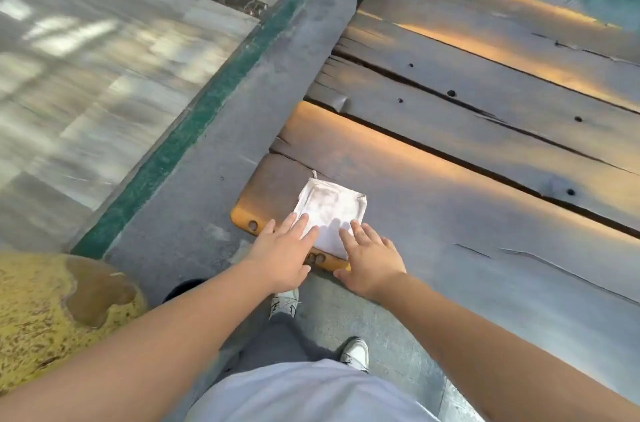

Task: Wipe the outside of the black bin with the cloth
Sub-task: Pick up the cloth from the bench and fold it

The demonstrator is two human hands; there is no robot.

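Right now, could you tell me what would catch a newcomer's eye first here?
A folded white cloth lies at the near corner of a dark wooden plank table. Both hands rest open at its near edge: left hand, right hand. A mottled yellow object sits lower left.

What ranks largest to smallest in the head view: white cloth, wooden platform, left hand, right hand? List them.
1. wooden platform
2. white cloth
3. left hand and right hand: they look alike, so unranked. Both lie nearer the camera than most of the cloth, so the cloth's lead is slight.
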